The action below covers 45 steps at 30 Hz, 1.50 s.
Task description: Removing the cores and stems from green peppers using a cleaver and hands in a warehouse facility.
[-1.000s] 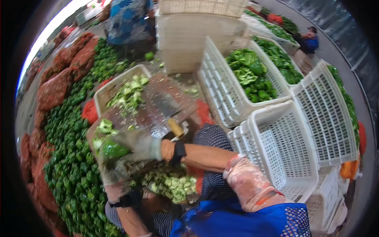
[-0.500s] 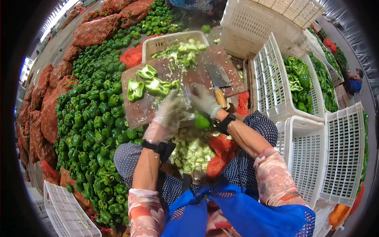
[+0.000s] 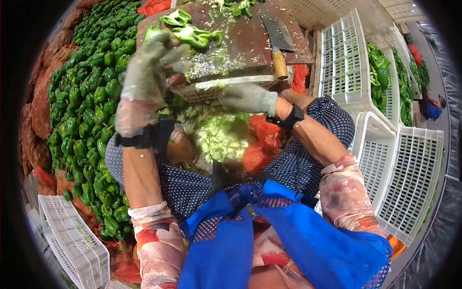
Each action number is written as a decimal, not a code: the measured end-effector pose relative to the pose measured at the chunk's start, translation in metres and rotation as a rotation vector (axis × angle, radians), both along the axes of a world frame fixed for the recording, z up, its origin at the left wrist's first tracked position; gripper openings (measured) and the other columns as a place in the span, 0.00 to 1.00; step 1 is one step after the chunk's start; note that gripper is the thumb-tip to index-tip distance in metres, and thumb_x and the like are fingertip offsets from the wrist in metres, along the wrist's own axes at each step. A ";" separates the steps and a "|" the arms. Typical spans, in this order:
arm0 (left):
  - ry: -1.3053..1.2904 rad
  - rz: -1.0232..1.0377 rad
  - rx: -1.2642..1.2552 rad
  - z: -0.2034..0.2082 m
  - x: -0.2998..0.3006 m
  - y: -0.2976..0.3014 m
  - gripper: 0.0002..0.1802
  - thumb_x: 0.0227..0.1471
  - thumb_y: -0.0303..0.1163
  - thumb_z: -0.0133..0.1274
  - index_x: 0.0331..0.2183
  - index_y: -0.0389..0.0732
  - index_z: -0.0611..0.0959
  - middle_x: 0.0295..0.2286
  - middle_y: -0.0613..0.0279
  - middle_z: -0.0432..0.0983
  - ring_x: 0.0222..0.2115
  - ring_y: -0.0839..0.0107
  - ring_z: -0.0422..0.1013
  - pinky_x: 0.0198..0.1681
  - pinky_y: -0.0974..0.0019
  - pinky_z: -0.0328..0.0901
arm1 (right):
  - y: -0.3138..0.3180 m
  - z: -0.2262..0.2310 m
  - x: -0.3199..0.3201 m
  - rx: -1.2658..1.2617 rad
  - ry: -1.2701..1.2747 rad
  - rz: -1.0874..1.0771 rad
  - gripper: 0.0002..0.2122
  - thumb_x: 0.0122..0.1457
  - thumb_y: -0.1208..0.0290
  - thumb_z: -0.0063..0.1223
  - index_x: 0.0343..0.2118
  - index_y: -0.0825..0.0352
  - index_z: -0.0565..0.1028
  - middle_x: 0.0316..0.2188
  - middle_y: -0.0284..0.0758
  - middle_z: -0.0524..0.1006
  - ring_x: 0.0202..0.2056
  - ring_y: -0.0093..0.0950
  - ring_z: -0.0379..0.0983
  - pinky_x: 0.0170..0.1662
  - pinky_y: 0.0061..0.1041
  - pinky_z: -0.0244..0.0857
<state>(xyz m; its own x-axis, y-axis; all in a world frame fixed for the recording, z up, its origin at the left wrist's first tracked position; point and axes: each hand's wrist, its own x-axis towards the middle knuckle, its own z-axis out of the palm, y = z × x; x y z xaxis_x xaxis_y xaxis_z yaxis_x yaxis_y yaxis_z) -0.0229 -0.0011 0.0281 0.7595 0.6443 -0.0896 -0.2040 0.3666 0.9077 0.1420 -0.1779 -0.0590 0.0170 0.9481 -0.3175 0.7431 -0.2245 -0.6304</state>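
Note:
My gloved left hand [image 3: 151, 72], blurred, hovers at the left front of the brown cutting board [image 3: 236, 33], fingers and thumb apart and nothing visible between them. Just beyond its fingertips lie several cut green pepper pieces [image 3: 191, 35]. My gloved right hand [image 3: 250, 98] is stretched leftward just in front of the board's near edge; its fingers are smeared by motion. A cleaver [image 3: 278, 41] with a wooden handle rests on the board's right side, untouched. Below the hands, between my knees, lies a heap of pale green pepper scraps [image 3: 221, 137]. Seeds and wet bits dot the board.
A large pile of whole green peppers [image 3: 86, 111] spreads along the left, with red mesh sacks [image 3: 41, 115] beyond. White plastic crates [image 3: 341, 58] stand at the right, some holding peppers. Red netting [image 3: 262, 144] lies beside the scraps. Another white crate [image 3: 74, 241] sits at lower left.
The view has dipped, so the board sits higher in the picture. My hands have separated, the left moving leftward and the right toward me. A whole green pepper under my right hand no longer shows there.

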 end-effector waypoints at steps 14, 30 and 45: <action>-0.124 0.022 0.072 -0.003 -0.053 0.049 0.36 0.55 0.47 0.49 0.56 0.31 0.65 0.52 0.51 0.68 0.51 0.58 0.67 0.50 0.56 0.67 | -0.010 -0.212 -0.046 -0.770 -0.182 -0.360 0.17 0.50 0.63 0.52 0.39 0.70 0.78 0.40 0.46 0.78 0.41 0.40 0.77 0.43 0.36 0.71; -0.242 0.010 -0.056 -0.006 -0.059 0.051 0.30 0.54 0.44 0.53 0.54 0.37 0.69 0.45 0.61 0.72 0.47 0.63 0.70 0.45 0.63 0.71 | -0.009 0.125 -0.010 0.102 -0.251 -0.343 0.22 0.55 0.64 0.51 0.53 0.63 0.68 0.43 0.42 0.75 0.35 0.35 0.75 0.39 0.34 0.71; -0.450 0.262 -0.086 0.015 -0.084 0.071 0.23 0.53 0.39 0.52 0.48 0.36 0.74 0.39 0.56 0.75 0.40 0.57 0.74 0.38 0.55 0.74 | 0.090 0.119 0.043 0.308 -0.410 -0.362 0.24 0.58 0.60 0.51 0.54 0.69 0.67 0.51 0.48 0.71 0.50 0.36 0.71 0.53 0.32 0.65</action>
<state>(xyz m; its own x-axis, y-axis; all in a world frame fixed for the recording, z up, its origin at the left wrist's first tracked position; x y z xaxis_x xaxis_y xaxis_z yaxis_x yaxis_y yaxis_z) -0.1064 0.0703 0.0430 0.5497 0.8223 0.1473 -0.6617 0.3209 0.6777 0.1846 -0.0878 0.0600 0.4165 0.9064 0.0701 0.8491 -0.3603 -0.3863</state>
